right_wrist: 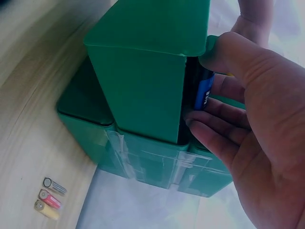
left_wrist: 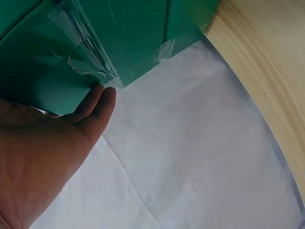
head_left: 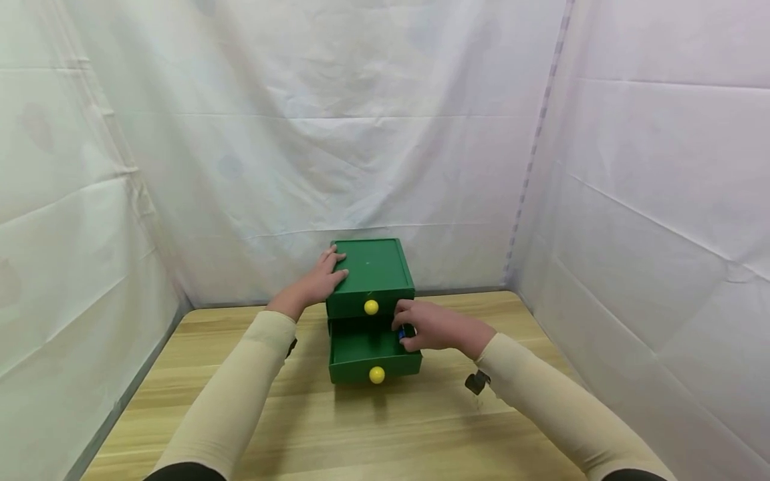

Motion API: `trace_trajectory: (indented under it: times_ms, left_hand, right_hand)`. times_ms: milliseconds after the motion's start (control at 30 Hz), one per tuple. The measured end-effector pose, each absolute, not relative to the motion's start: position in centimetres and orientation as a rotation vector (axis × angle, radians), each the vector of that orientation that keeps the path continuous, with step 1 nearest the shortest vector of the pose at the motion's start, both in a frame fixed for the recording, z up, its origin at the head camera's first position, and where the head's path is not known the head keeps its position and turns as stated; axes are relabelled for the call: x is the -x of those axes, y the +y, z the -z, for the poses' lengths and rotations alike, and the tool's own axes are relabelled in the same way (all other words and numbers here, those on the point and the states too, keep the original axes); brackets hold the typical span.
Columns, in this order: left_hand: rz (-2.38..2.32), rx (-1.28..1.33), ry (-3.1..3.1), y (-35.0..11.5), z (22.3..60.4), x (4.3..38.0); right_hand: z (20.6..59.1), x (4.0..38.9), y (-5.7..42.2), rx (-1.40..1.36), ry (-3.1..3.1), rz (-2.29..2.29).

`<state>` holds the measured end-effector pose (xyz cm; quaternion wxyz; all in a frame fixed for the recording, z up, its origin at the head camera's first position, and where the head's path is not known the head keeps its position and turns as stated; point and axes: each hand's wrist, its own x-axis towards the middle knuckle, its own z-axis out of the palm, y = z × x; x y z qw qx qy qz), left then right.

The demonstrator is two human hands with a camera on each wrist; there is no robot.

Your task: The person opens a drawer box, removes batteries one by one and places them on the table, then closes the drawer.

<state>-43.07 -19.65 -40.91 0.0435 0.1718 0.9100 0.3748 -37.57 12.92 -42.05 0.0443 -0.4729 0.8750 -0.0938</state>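
Note:
A green two-drawer cabinet (head_left: 373, 267) stands at the back of the table, its lower drawer (head_left: 351, 373) pulled out. My left hand (head_left: 321, 277) rests on the left edge of the cabinet top, fingers extended; the left wrist view shows fingertips (left_wrist: 108, 93) right at its taped rear edge. Over the right side of the lower drawer, my right hand (head_left: 433, 325) pinches a blue-and-black battery (right_wrist: 204, 90) between thumb and fingers. The battery sits close against the drawer's side wall, partly hidden by the hand.
Yellow knobs mark the upper drawer (head_left: 349, 307) and the lower one. In the right wrist view a grey battery (right_wrist: 55, 186), a red battery (right_wrist: 50, 199) and a yellow battery (right_wrist: 46, 209) lie on the wooden table (head_left: 289, 427). White sheets (head_left: 361, 153) hang behind and at both sides.

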Motion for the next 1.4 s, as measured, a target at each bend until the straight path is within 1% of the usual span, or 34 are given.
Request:
trace_trajectory:
  times_ms: [533, 800, 1400]
  left_hand:
    - [-1.168, -0.500, 2.775, -20.2, 41.8, 44.2]
    - [-1.171, -0.498, 2.770, -20.0, 41.4, 43.8]
    - [-1.165, -0.500, 2.790, -19.9, 41.9, 44.5]
  right_hand:
    - [41.0, 37.4, 14.6, 1.405, 2.693, 0.428]
    - [40.7, 37.2, 15.8, 1.323, 2.694, 0.482]
    - [40.7, 38.5, 19.1, 1.311, 2.759, 0.606]
